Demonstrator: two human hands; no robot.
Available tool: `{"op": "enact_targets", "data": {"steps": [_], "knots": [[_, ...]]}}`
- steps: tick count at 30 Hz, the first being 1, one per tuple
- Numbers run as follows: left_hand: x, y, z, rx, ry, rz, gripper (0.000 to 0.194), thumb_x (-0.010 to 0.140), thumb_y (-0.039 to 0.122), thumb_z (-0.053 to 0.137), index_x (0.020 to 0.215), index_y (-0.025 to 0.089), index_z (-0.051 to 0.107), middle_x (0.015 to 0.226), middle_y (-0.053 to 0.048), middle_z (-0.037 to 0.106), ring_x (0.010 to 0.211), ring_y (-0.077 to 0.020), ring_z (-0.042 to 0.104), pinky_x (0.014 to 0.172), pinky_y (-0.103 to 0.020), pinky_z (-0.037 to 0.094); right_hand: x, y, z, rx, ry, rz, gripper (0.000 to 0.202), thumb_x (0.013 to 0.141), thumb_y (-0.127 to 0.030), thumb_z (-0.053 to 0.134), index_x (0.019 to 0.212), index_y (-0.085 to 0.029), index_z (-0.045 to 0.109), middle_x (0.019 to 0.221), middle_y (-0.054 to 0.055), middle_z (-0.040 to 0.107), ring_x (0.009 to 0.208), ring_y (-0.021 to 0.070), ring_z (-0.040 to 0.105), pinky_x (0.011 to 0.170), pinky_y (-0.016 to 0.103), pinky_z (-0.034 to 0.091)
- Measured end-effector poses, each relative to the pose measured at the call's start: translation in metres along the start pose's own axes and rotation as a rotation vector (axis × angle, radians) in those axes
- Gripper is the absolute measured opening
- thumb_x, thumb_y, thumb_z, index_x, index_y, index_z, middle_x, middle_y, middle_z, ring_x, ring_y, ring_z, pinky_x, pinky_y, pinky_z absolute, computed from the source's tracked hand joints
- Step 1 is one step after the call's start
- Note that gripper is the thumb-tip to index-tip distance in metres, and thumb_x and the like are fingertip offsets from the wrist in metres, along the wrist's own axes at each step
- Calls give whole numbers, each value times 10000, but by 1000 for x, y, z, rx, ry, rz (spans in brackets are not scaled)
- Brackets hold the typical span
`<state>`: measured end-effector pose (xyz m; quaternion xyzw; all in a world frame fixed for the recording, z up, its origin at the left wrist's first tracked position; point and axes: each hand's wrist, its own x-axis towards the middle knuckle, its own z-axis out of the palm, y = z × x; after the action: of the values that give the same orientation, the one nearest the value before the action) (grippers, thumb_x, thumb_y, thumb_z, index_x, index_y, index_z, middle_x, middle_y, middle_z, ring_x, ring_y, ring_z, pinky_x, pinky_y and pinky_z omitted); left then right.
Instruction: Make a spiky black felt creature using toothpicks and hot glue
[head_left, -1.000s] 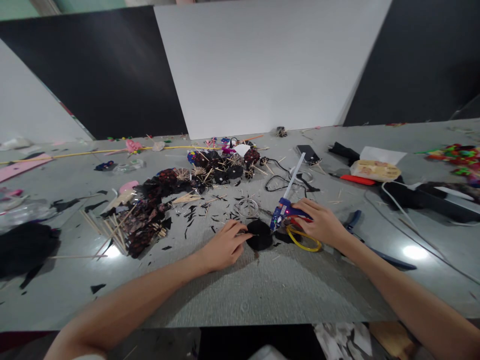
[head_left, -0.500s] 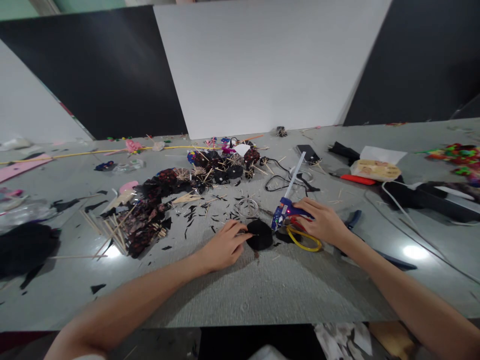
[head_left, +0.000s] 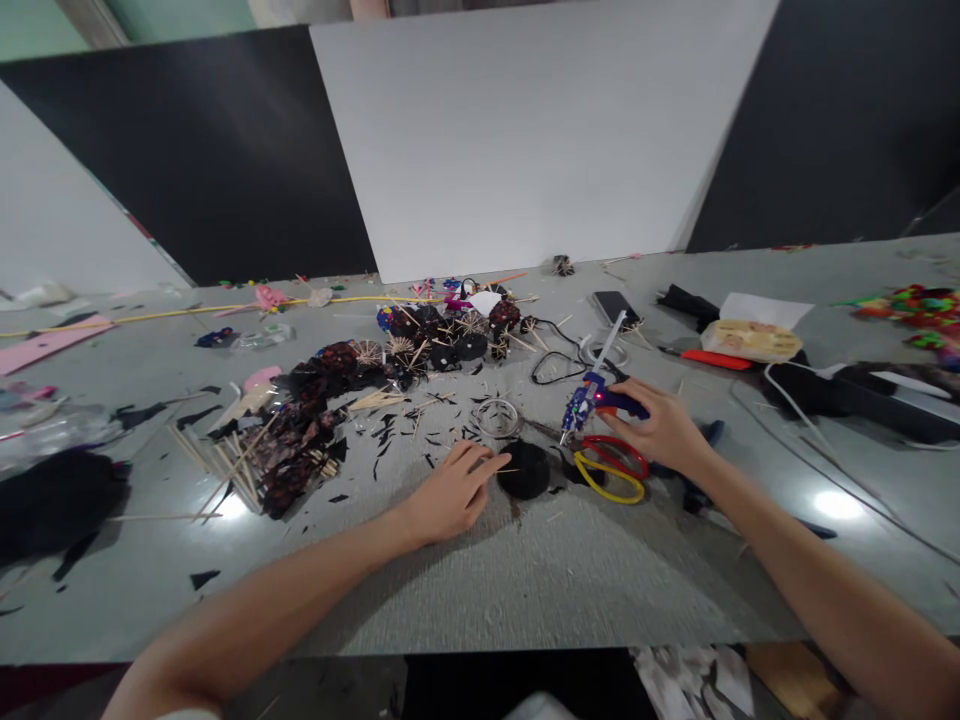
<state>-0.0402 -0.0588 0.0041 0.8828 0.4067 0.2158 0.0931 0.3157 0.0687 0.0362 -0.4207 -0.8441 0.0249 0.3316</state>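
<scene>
My right hand (head_left: 656,420) is wrapped round the handle of a blue glue gun (head_left: 583,402) with a long clear glue stick standing out of its back. The nozzle points down, just right of a flat black disc (head_left: 527,472) on the table. Beside that disc, my left hand (head_left: 454,490) has its fingertips closed together at the end of a thin wooden stick (head_left: 510,470), which lies across the disc's left part. Scissors with red and yellow handles (head_left: 619,478) lie under the glue gun, and a second dark piece (head_left: 581,470) is partly hidden there.
Black scraps (head_left: 386,430) are scattered left of the discs. Bundled sticks (head_left: 229,470) and dark patterned fabric (head_left: 296,450) lie further left. Behind are a wire coil (head_left: 496,417), stick-and-disc pieces (head_left: 457,345) and a phone (head_left: 615,308). An orange-red cutter (head_left: 716,358) and pliers (head_left: 705,440) lie right.
My right hand has moved the glue gun right and slightly up, away from the black disc. The red scissor handle shows more now. My left hand has stayed by the disc.
</scene>
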Motion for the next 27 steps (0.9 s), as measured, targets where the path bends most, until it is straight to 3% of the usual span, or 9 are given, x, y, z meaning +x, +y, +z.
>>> {"op": "enact_targets", "data": {"steps": [7,11,16,23,27], "knots": [[1,0,-1,6,24,-24,477,968,79,474,1416,228,544,1283,-115,585,1242,-267,508,1106,-501,493,8,12,-6,107,48,191,305,883,-470,653,1035,-212,711,966,91,769,861,298,714,765,425,562],[2,2,-5,26,-45,31,497,963,108,500,1439,245,548,1370,-124,571,1311,-287,490,1096,-513,502,8,13,-7,96,61,188,317,876,-462,662,1034,-193,711,968,102,772,863,292,710,765,409,544],[4,5,-8,9,-99,103,513,987,143,495,1491,236,505,1512,-78,546,1443,-275,413,1191,-516,428,8,15,-5,80,76,200,348,886,-486,663,1057,-188,717,984,101,766,883,295,707,799,421,541],[4,5,-8,-51,-90,95,476,990,127,483,1452,227,540,1444,-69,617,1383,-242,480,1163,-476,451,10,43,0,4,353,466,526,895,-628,622,1152,-171,665,1025,142,721,891,303,657,809,436,528],[2,5,-10,-75,-122,152,451,966,109,498,1392,229,587,1350,-57,667,1319,-233,526,1154,-443,449,10,51,3,69,404,532,505,877,-639,643,1098,-186,647,939,98,693,787,255,626,739,392,522]]}}
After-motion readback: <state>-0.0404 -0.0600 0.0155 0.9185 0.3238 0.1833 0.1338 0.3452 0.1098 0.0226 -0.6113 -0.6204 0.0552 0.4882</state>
